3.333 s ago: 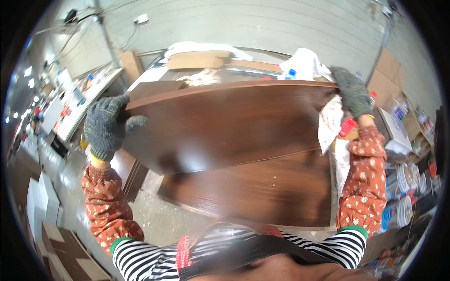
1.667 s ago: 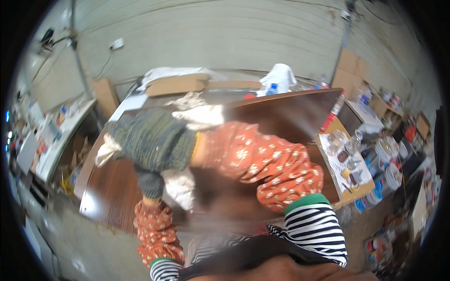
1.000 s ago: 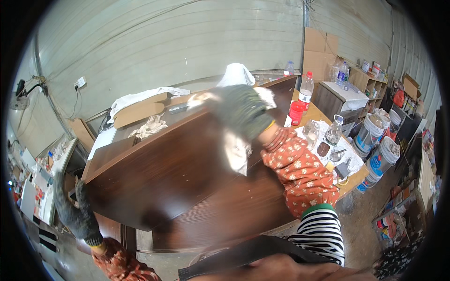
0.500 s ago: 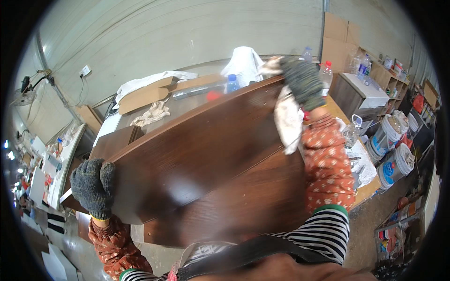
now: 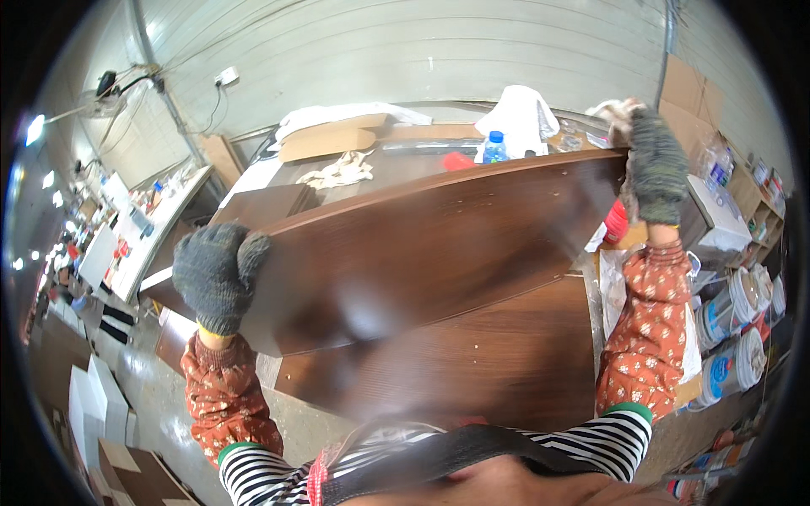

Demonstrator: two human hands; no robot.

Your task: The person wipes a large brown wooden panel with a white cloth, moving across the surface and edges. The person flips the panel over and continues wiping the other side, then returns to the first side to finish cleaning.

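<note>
A dark brown wooden panel (image 5: pixel 456 232) stands tilted on its edge, with its far long edge raised. Beneath it on the near side lies another flat brown panel (image 5: pixel 481 358). My left hand (image 5: pixel 218 278), in a dark grey knitted glove, is closed around the raised panel's left end. At the right end is my right hand (image 5: pixel 660 164), gloved alike and closed on a stained whitish rag (image 5: pixel 618 110). The rag is pressed along that end's edge, and part of it sticks out beyond my fingers. My right fingertips are mostly hidden.
Behind the panel are a crumpled cloth (image 5: pixel 337 171), cardboard pieces (image 5: pixel 327 145), a blue-capped bottle (image 5: pixel 495 148) and a white draped cloth (image 5: pixel 519 122). A red bottle (image 5: pixel 617 223) stands near my right wrist. White buckets (image 5: pixel 732 371) stand at the right; a long workbench (image 5: pixel 156 232) is at the left.
The view has swung left, shifting the scene rightward. My right hand has slid the rag off the panel's face to its right end edge. My left hand keeps hold of the left end.
</note>
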